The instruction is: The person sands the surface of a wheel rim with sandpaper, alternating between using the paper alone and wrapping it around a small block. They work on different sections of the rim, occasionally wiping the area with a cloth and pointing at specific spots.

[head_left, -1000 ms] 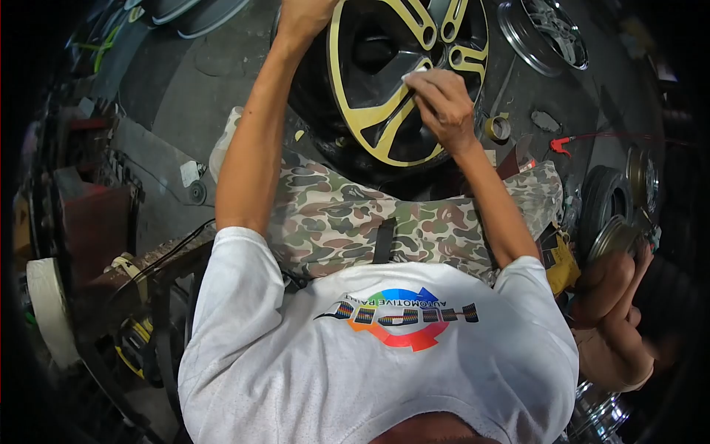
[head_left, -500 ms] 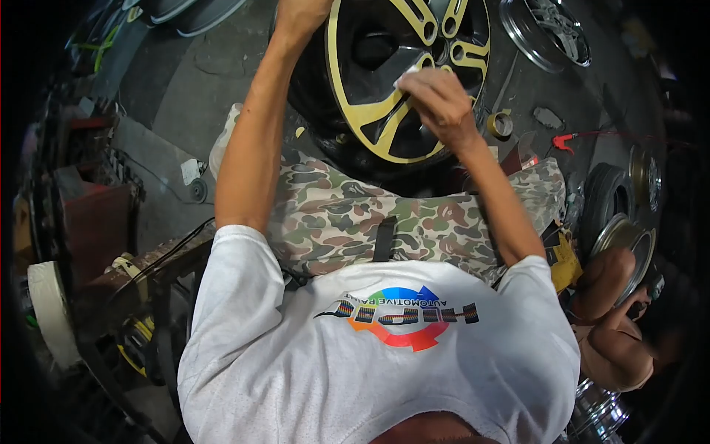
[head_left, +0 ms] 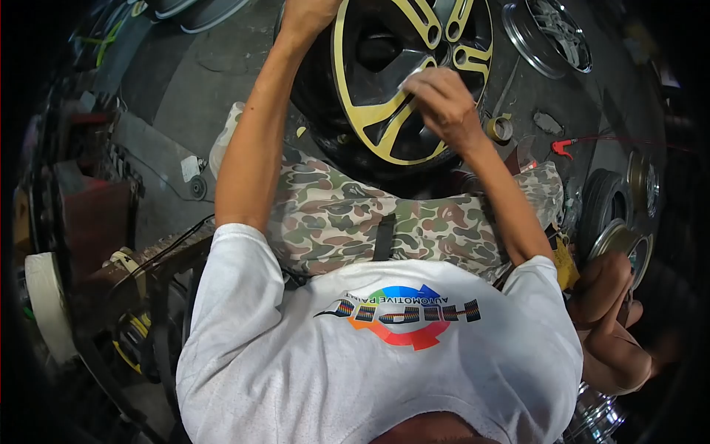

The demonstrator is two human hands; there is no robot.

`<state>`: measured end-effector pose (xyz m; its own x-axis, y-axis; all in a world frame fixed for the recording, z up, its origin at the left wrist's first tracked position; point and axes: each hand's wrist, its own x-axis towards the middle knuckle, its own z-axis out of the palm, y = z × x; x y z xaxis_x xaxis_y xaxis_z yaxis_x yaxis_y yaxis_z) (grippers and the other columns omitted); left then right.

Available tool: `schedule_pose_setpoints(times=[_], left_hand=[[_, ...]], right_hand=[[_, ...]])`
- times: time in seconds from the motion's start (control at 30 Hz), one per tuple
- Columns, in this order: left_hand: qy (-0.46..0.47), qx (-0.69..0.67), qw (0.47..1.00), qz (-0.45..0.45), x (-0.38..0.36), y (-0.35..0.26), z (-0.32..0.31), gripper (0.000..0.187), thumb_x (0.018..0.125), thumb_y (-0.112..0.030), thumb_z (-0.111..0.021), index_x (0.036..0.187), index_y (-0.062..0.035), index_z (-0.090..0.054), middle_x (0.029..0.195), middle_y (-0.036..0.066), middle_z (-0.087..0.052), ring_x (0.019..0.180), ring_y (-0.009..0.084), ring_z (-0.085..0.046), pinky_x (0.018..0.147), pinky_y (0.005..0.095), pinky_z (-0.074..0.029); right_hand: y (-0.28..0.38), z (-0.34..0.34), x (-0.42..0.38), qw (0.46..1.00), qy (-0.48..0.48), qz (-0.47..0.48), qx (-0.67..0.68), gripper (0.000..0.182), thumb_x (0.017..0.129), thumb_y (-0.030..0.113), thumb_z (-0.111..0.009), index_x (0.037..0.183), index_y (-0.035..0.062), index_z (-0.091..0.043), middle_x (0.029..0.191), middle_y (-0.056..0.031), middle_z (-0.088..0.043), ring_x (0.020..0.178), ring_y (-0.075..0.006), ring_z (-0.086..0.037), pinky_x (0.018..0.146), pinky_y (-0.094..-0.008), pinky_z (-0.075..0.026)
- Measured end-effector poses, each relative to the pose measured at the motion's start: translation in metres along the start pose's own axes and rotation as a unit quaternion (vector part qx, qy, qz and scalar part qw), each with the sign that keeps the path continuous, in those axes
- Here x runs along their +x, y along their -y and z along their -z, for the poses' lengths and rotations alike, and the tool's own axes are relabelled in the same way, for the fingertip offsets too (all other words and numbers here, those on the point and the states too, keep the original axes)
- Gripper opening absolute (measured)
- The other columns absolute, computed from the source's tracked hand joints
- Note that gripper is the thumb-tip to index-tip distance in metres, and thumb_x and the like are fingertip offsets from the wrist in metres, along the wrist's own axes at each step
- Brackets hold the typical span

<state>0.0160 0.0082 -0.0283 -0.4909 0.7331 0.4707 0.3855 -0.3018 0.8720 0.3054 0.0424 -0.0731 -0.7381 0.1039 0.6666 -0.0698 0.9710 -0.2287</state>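
A black wheel rim [head_left: 362,81] with yellow spoke faces and a yellow edge stands tilted in front of me, above my camouflage-clad legs. My right hand [head_left: 446,107] is over its lower spokes, fingers pinched together on a small whitish piece [head_left: 411,77] at a spoke's edge. What kind of piece it is, I cannot make out. At the upper left of the rim is my left hand [head_left: 314,10], cut off by the top of the view. Its fingers are out of sight, so its grip does not show.
Right of the rim lie a tape roll [head_left: 500,129] and a red-handled air gun [head_left: 563,147]. Another wheel [head_left: 547,37] lies at the upper right. A tyre [head_left: 605,194] stands at the right, near another person's arm [head_left: 610,296]. A red box [head_left: 96,214] is at the left.
The rim and both my hands appear slightly further right in the view. My right hand keeps its pinch at the same spoke. The other person's arms at the right have shifted.
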Motion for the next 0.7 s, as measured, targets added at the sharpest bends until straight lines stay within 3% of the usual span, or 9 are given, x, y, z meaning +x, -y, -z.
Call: schedule_pose_setpoints(times=[0.1, 0.2, 0.27, 0.37, 0.43, 0.53, 0.6, 0.7], left_hand=[[0.004, 0.006, 1.0, 0.008, -0.001, -0.001, -0.002, 0.034, 0.099, -0.02, -0.073, 0.072, -0.0084, -0.056, 0.07, -0.009, -0.049, 0.067, 0.0022, -0.043, 0.057, 0.0225, -0.036], [0.007, -0.059, 0.998, 0.007, 0.001, -0.003, -0.005, 0.035, 0.099, -0.019, -0.073, 0.072, -0.0084, -0.054, 0.07, -0.009, -0.049, 0.067, 0.0024, -0.042, 0.057, 0.0229, -0.035], [0.002, -0.008, 1.0, 0.01, -0.001, -0.003, -0.002, 0.034, 0.099, -0.018, -0.073, 0.072, -0.0088, -0.054, 0.071, -0.008, -0.05, 0.067, 0.0022, -0.043, 0.057, 0.0225, -0.036], [0.004, -0.038, 0.999, 0.006, 0.001, 0.003, -0.002, 0.034, 0.099, -0.018, -0.073, 0.072, -0.009, -0.054, 0.071, -0.008, -0.051, 0.066, 0.0021, -0.044, 0.057, 0.0224, -0.036], [0.008, -0.052, 0.999, 0.004, 0.002, 0.004, -0.002, 0.035, 0.1, -0.019, -0.073, 0.072, -0.0091, -0.054, 0.071, -0.008, -0.051, 0.066, 0.0021, -0.043, 0.056, 0.0224, -0.036], [0.008, -0.065, 0.998, 0.008, 0.001, 0.0, -0.005, 0.035, 0.1, -0.019, -0.073, 0.072, -0.0095, -0.054, 0.07, -0.008, -0.051, 0.066, 0.002, -0.042, 0.056, 0.0226, -0.035], [-0.005, 0.002, 1.0, 0.018, -0.002, -0.006, -0.001, 0.035, 0.1, -0.018, -0.072, 0.071, -0.0102, -0.053, 0.07, -0.009, -0.05, 0.066, 0.0018, -0.042, 0.056, 0.0224, -0.035], [-0.006, -0.027, 1.0, 0.005, 0.002, 0.002, -0.001, 0.035, 0.1, -0.017, -0.072, 0.071, -0.0102, -0.053, 0.071, -0.008, -0.051, 0.066, 0.0018, -0.042, 0.056, 0.0223, -0.035]], right_hand=[[0.005, -0.002, -0.001, 1.0, 0.0, 0.028, 0.0, 0.035, 0.072, -0.003, -0.074, 0.106, 0.0047, -0.07, 0.104, -0.0098, -0.069, 0.101, -0.0311, -0.067, 0.091, -0.0422, -0.054], [-0.02, -0.003, -0.003, 0.998, -0.029, -0.044, -0.037, 0.033, 0.076, -0.003, -0.074, 0.107, 0.0047, -0.071, 0.105, -0.0106, -0.069, 0.099, -0.0317, -0.067, 0.09, -0.0413, -0.055], [-0.012, -0.008, -0.008, 0.998, -0.033, -0.038, -0.021, 0.033, 0.076, -0.003, -0.074, 0.108, 0.0046, -0.071, 0.105, -0.0107, -0.07, 0.099, -0.0318, -0.068, 0.09, -0.0415, -0.055], [0.026, -0.01, -0.005, 0.999, -0.023, -0.02, 0.033, 0.034, 0.075, -0.004, -0.075, 0.109, 0.0038, -0.071, 0.106, -0.0109, -0.071, 0.104, -0.0326, -0.068, 0.092, -0.0417, -0.055], [0.01, -0.014, -0.012, 0.999, -0.037, 0.004, -0.004, 0.035, 0.075, -0.004, -0.075, 0.109, 0.0036, -0.07, 0.106, -0.011, -0.071, 0.103, -0.0327, -0.068, 0.092, -0.0417, -0.055], [-0.023, -0.014, -0.012, 0.994, -0.067, -0.08, -0.018, 0.035, 0.074, -0.006, -0.072, 0.107, 0.0036, -0.072, 0.105, -0.0109, -0.071, 0.101, -0.0322, -0.069, 0.091, -0.042, -0.056], [-0.008, -0.017, -0.013, 0.996, -0.072, -0.051, -0.006, 0.035, 0.074, -0.006, -0.072, 0.108, 0.0039, -0.073, 0.105, -0.0108, -0.071, 0.101, -0.032, -0.069, 0.091, -0.042, -0.056], [0.031, -0.022, -0.011, 0.997, -0.07, -0.019, 0.016, 0.039, 0.073, -0.007, -0.071, 0.11, 0.0045, -0.073, 0.107, -0.0102, -0.072, 0.103, -0.0309, -0.069, 0.094, -0.0419, -0.056]])
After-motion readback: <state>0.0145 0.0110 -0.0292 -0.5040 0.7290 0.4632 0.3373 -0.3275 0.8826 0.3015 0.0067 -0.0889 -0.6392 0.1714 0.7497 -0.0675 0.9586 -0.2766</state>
